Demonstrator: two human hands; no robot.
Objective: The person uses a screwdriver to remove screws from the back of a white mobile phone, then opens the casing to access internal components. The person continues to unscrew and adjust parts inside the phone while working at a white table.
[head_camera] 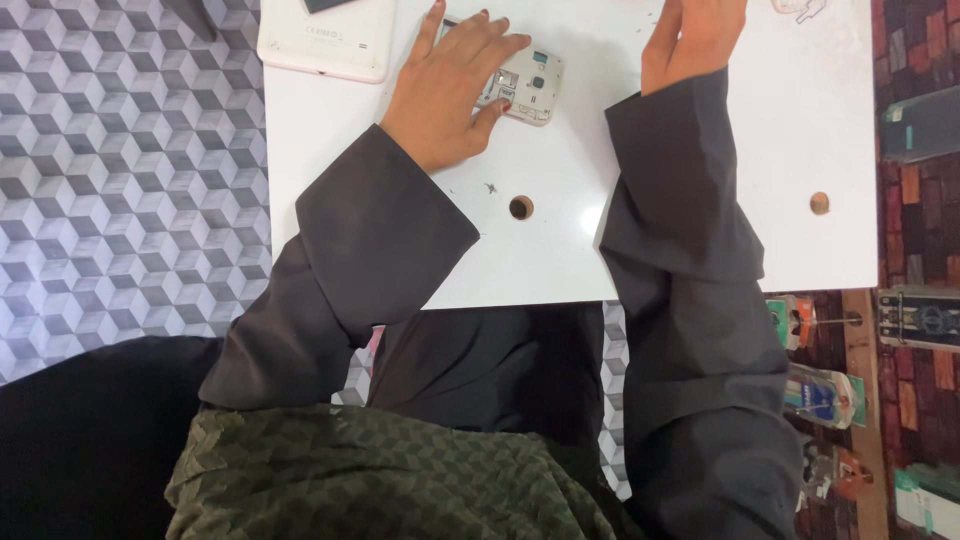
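Observation:
My left hand (452, 88) lies flat on a white table (560, 250), its fingers spread over an opened white phone body (528, 85) with its inner parts showing. The thumb and fingers pin the phone down near the table's far edge. My right hand (692, 38) reaches toward the top of the view to the right of the phone, its fingers cut off by the frame edge, so what it touches is hidden. Both arms wear dark grey sleeves.
A white phone back cover (325, 42) lies at the table's far left corner. Two round holes (521, 208) (819, 203) pierce the tabletop. A tiny screw-like bit (491, 187) lies near the left hole. Packaged items (825, 395) hang on the right against a brick-pattern wall.

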